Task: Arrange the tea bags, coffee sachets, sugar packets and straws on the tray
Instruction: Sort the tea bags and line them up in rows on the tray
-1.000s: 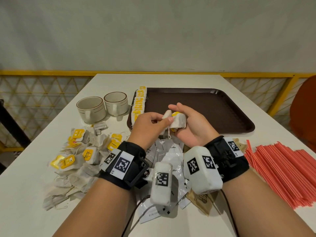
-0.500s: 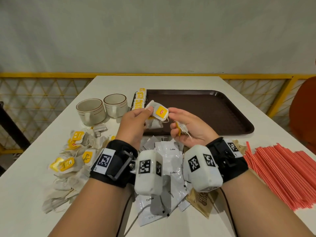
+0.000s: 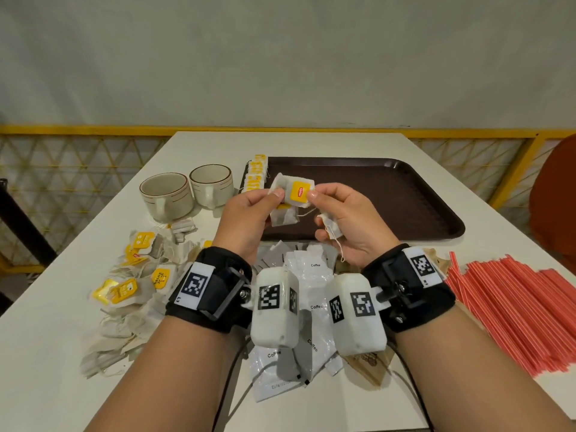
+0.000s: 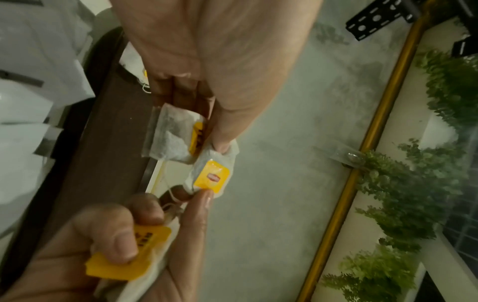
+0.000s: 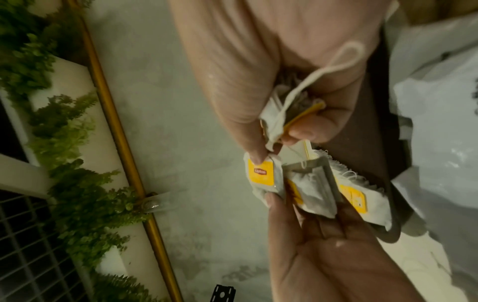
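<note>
A tea bag (image 3: pixel 294 192) hangs above the brown tray's (image 3: pixel 420 219) near-left corner, pinched between left hand (image 3: pixel 249 219) and right hand (image 3: pixel 349 222), each also clutching spare bags, apparently to untangle strings before joining the left-edge row (image 3: pixel 255 176).

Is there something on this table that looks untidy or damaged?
Yes. The loose tea bags left of the tray lie in a tangled heap, strings crossing, some crumpled. The coffee sachets overlap in a loose pile. I see nothing torn or spilled.
</note>
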Demonstrator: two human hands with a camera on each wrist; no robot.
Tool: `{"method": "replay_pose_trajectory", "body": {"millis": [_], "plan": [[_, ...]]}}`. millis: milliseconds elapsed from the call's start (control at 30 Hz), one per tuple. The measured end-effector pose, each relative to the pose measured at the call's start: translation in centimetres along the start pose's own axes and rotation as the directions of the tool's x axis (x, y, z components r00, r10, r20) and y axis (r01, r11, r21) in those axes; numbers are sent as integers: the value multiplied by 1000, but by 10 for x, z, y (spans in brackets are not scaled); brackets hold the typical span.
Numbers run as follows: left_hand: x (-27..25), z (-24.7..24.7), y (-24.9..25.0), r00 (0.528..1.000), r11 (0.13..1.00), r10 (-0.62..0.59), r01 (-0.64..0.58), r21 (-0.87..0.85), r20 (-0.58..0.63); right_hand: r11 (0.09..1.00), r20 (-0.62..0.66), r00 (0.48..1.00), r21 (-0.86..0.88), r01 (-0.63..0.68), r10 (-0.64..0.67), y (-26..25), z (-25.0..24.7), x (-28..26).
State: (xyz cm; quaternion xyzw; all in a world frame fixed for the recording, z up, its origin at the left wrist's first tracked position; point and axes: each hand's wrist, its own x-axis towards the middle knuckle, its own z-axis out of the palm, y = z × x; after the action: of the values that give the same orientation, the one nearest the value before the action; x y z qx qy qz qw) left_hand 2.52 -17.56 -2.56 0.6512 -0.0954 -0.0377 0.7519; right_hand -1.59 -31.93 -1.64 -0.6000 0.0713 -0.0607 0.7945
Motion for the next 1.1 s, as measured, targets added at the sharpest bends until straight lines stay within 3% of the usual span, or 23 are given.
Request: {"method": "replay_pose_trajectory", "body": {"millis": [133,233,300,400,533,600,667,733,833,967,1100], "plan": [[0,0,-1,1000,999,23,-23,40,12,964,-45,984,-213,160,-173,-5,-2,6],[1,-3,0,999,996,49,-47,82,-23,897,-91,938,-337,286,-334,-22,-5,13],[4,-7,-1,995,992,75,-68,107,-66,852,-35,918,-389,351,-395,-40,-7,11],[6,-10,-3,988,986,109,-94,136,-105,813,200,930,-453,367,-308,-59,-9,-1],[7,-9,-4,981,984,156,-144,108,-113,706,193,919,-593,388,-343,-62,-13,-1],[6,-9,-4,976,979,186,-176,99,-109,622,217,939,-705,340,-267,-60,-15,-2],[5,-9,-2,974,976,204,-194,97,-101,659,305,947,-693,292,-100,-62,-16,-7],[4,-8,0,974,975,207,-197,107,-93,706,386,922,-648,286,-18,-62,-14,-11],[3,-7,1,976,975,202,-193,106,-78,612,373,923,-709,351,-96,-62,-10,-8],[1,-6,2,977,973,208,-202,107,-43,765,394,916,-567,306,-74,-58,-4,-7],[-1,-5,2,982,973,191,-190,130,7,816,318,946,-527,237,-68,-45,-2,-2]]}}
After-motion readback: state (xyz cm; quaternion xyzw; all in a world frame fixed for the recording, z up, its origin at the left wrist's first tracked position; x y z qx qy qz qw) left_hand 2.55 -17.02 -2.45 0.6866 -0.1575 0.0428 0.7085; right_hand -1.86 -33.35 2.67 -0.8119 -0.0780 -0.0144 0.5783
